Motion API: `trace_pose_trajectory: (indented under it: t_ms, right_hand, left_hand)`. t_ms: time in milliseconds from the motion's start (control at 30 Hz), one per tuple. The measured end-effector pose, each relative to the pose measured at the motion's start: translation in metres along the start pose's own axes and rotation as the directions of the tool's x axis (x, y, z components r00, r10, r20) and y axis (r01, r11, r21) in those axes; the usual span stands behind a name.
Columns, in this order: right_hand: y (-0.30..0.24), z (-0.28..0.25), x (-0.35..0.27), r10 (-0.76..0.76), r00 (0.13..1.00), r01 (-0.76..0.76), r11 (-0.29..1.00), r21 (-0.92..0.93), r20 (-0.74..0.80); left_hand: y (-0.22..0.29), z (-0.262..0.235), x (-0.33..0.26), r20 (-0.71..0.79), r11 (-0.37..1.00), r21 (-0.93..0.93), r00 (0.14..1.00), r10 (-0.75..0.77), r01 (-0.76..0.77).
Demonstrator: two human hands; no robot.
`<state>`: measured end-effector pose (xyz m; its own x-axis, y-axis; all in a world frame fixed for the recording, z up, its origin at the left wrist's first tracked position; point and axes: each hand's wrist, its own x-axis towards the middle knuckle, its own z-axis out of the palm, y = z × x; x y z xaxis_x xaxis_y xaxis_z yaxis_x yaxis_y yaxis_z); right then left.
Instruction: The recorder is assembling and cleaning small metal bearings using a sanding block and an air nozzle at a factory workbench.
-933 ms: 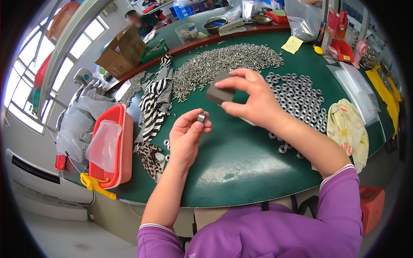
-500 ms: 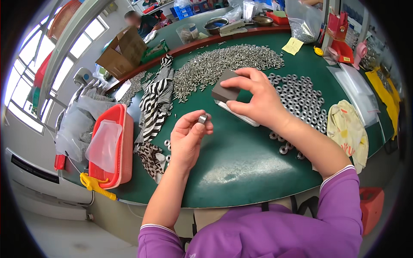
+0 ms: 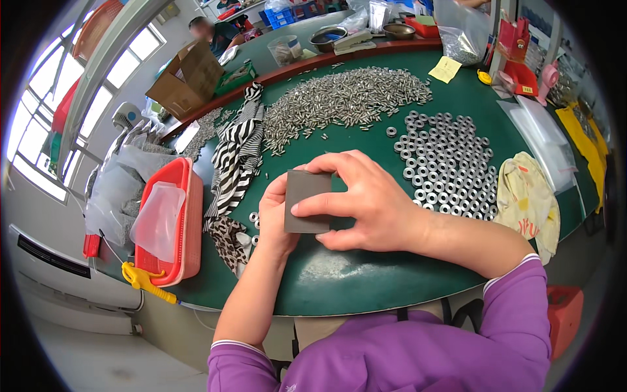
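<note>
At the left of the green desk [image 3: 418, 274], a red basket [image 3: 191, 228] stands beside a striped cloth [image 3: 232, 163]. The left hand [image 3: 273, 212] is partly hidden behind the grey block [image 3: 308, 208]; whether its fingers grip anything cannot be told. The block is held up over the desk, in front of the pins [image 3: 346, 98], gripped by the right hand [image 3: 369, 204]. Further right lie rings [image 3: 450, 163], then a pale yellow cloth [image 3: 526, 189].

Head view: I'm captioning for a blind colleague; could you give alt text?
A person's right hand holds a dark grey block, which partly hides the left hand, above a green worktable. On it lie a heap of metal pins and, to the right, metal rings.
</note>
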<state>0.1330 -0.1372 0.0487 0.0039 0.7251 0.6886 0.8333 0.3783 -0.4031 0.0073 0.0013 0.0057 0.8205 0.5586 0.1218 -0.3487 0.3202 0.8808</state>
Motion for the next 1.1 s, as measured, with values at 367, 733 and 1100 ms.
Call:
trace_pose_trajectory:
  t_ms: [367, 733, 1100]
  right_hand:
    - [0.002, 0.001, 0.002, 0.091, 0.995, -0.087, 0.990, 0.112, -0.031]
    - [0.040, -0.012, 0.006, 0.326, 0.925, -0.338, 0.941, -0.030, -0.196]
    - [0.000, 0.000, 0.003, -0.057, 0.997, 0.058, 0.998, -0.016, 0.046]
  left_hand:
    - [-0.003, 0.000, 0.002, 0.009, 0.992, -0.047, 0.993, 0.119, -0.118]
    - [0.001, -0.007, 0.002, 0.046, 0.998, -0.049, 0.998, 0.050, -0.048]
    - [-0.005, -0.011, 0.000, 0.013, 0.999, 0.037, 0.999, 0.031, -0.031]
